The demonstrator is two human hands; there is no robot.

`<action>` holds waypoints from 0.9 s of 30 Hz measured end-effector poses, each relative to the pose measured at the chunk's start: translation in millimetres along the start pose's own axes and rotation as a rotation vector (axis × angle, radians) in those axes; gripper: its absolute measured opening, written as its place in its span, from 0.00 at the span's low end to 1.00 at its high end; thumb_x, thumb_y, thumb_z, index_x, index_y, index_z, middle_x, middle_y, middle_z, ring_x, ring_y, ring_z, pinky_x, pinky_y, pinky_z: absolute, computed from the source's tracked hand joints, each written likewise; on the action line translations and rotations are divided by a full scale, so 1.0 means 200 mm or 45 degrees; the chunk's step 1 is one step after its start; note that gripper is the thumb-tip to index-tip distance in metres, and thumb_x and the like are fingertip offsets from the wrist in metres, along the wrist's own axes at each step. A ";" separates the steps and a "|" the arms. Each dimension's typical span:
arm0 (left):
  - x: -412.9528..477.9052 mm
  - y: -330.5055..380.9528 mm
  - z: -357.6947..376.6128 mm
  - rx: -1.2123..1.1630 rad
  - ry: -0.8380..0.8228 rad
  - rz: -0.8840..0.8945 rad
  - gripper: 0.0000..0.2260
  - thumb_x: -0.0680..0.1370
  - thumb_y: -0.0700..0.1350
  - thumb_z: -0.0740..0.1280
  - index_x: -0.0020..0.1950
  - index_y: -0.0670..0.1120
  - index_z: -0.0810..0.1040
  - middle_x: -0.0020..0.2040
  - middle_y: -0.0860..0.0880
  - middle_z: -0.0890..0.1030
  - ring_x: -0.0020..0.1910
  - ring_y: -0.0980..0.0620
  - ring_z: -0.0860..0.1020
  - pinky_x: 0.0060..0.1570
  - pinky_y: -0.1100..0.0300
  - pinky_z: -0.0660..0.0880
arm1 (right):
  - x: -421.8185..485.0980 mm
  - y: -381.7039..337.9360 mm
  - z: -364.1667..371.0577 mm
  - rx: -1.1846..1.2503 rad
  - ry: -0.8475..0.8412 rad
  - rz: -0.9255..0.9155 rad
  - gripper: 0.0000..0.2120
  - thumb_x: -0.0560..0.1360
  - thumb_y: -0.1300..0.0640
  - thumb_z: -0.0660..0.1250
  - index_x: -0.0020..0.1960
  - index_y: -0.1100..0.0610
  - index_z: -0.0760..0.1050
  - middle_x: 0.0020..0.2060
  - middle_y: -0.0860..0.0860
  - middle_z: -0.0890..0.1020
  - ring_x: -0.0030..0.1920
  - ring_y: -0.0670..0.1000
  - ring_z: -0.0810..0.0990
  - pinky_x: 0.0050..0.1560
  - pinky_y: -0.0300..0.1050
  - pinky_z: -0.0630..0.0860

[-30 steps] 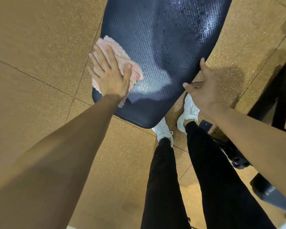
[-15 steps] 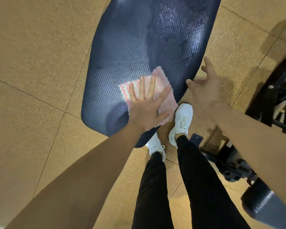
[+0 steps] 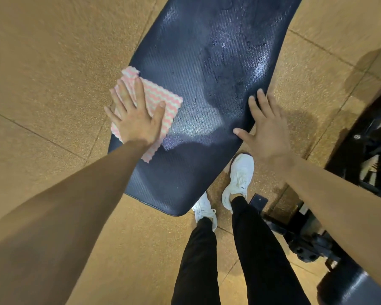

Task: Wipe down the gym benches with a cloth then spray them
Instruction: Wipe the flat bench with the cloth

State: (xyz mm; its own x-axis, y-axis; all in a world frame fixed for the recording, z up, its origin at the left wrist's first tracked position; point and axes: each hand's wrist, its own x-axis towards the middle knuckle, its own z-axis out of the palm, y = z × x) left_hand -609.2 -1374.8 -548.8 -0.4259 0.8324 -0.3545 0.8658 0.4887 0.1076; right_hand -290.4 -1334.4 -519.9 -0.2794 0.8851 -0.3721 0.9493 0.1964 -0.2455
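here our left hand (image 3: 134, 122) lies flat on the cloth (image 3: 165, 102), fingers spread, pressing it to the bench (image 3: 207, 73) at its left edge, with one cloth corner past the rim. the bench's long axis runs from its rounded near end by our shoes (image 3: 240, 179) up and to the right, out of the top of the view. our right hand (image 3: 265, 130), fingers straight, rests on the bench's right edge.

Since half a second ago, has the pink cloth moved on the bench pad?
Yes. The pink cloth slid across the bench pad from its right edge to its left edge.
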 end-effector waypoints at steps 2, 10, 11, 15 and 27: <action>-0.01 0.07 0.03 0.017 0.025 -0.055 0.37 0.81 0.70 0.47 0.84 0.52 0.44 0.84 0.38 0.44 0.82 0.35 0.43 0.76 0.29 0.44 | 0.02 0.02 -0.02 -0.017 -0.041 -0.043 0.42 0.77 0.36 0.64 0.82 0.55 0.54 0.83 0.53 0.52 0.82 0.56 0.46 0.80 0.57 0.47; -0.20 0.45 0.13 0.154 -0.045 0.301 0.38 0.79 0.70 0.47 0.84 0.53 0.43 0.83 0.35 0.46 0.81 0.31 0.45 0.76 0.28 0.44 | 0.21 0.11 -0.13 -0.036 -0.072 -0.156 0.42 0.77 0.36 0.65 0.83 0.51 0.52 0.83 0.48 0.51 0.82 0.51 0.45 0.80 0.50 0.46; -0.23 0.48 0.13 0.189 -0.101 0.384 0.38 0.79 0.70 0.45 0.84 0.54 0.41 0.83 0.35 0.44 0.81 0.31 0.43 0.76 0.28 0.42 | 0.23 0.12 -0.13 -0.040 -0.076 -0.165 0.42 0.77 0.35 0.64 0.83 0.51 0.52 0.83 0.48 0.51 0.82 0.51 0.45 0.80 0.51 0.46; -0.27 0.45 0.12 0.201 -0.227 0.611 0.36 0.79 0.73 0.46 0.83 0.60 0.40 0.84 0.41 0.38 0.80 0.31 0.37 0.75 0.28 0.39 | 0.31 0.16 -0.18 -0.083 -0.086 -0.199 0.42 0.77 0.35 0.63 0.83 0.51 0.51 0.83 0.49 0.50 0.82 0.51 0.46 0.81 0.55 0.48; 0.21 0.34 -0.06 -0.172 -0.063 -0.385 0.36 0.77 0.73 0.48 0.81 0.64 0.39 0.84 0.43 0.37 0.81 0.33 0.37 0.72 0.24 0.39 | 0.46 0.26 -0.30 -0.052 -0.139 -0.231 0.40 0.79 0.36 0.63 0.83 0.48 0.50 0.83 0.46 0.46 0.82 0.49 0.42 0.78 0.54 0.55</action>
State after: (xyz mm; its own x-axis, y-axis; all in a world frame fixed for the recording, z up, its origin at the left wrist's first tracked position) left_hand -571.1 -1303.7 -544.2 -0.6419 0.6324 -0.4335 0.6581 0.7446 0.1116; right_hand -259.1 -1217.8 -513.8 -0.4583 0.7830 -0.4206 0.8863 0.3673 -0.2819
